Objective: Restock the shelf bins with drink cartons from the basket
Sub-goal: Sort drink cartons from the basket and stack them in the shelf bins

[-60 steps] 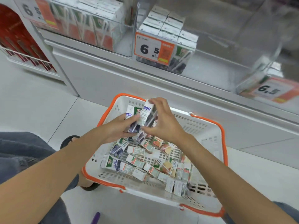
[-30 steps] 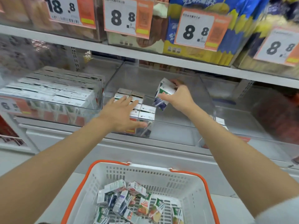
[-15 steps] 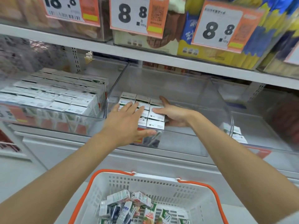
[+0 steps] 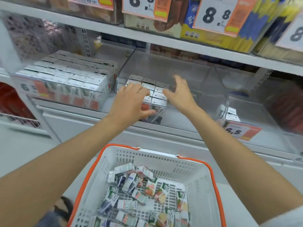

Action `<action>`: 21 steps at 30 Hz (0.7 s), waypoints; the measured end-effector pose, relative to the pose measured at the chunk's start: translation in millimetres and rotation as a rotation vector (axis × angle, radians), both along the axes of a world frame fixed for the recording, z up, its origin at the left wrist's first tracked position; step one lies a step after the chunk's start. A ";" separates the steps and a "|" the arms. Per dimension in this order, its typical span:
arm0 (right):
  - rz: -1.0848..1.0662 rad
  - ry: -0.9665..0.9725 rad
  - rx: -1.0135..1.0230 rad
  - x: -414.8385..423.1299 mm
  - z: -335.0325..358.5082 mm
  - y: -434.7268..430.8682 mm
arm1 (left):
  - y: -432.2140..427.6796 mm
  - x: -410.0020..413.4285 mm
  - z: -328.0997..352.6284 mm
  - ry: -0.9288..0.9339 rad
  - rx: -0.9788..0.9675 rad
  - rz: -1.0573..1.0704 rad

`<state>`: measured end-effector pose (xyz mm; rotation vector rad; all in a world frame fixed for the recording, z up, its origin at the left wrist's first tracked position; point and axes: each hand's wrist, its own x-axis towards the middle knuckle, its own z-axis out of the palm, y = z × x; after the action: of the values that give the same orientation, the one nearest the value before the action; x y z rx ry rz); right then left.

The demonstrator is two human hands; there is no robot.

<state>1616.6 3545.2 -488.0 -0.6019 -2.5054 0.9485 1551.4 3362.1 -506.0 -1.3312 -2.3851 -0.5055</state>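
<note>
Two hands, both empty, reach into the shelf. Far left of the left hand sits a packed bin (image 4: 70, 79), carton tops up, prob. full. The left hand (image 4: 131, 102) lies flat w/ fingers spread over the carton rows (image 4: 158, 99) in the middle bin (image 4: 173, 117), thumb down on its clear front wall, gripping nothing. Btwn the hands the rows stand upright and tight together. The right hand (image 4: 178, 94) hovers just right of them, fingers loose and apart, holding nothing. It's blurred, so contact w/ the end carton can't be told. Further right is a third bin w/ a few cartons (image 4: 228, 113). Below both hands the basket (image 4: 211, 171) holds the loose cartons (image 4: 136, 185), jumbled.

Handling, my guess: small, light, stiffish boxes w/ smooth skin, and corners dent if squeezed. Take them by the two broad faces; several at once is prob. fine.

Hidden: the left palm covers the front rows, the basket's near end is cut off, and carton labels are unreadable.
</note>
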 end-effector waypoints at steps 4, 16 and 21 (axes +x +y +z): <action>0.046 0.381 0.043 45.7 -27.2 -44.6 | -24.0 36.4 -46.2 -0.228 0.064 0.005; 0.081 -0.877 -0.269 177.2 -320.1 -37.0 | -106.5 74.0 -233.2 -0.958 -0.273 0.234; 0.069 -1.041 -0.112 177.1 -385.0 -39.7 | -100.8 84.7 -261.9 -1.140 -0.217 0.288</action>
<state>1793.7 3505.4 -873.0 -1.3151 -3.3763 0.9447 1636.1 3261.3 -767.9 -0.7960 -3.5361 -1.1698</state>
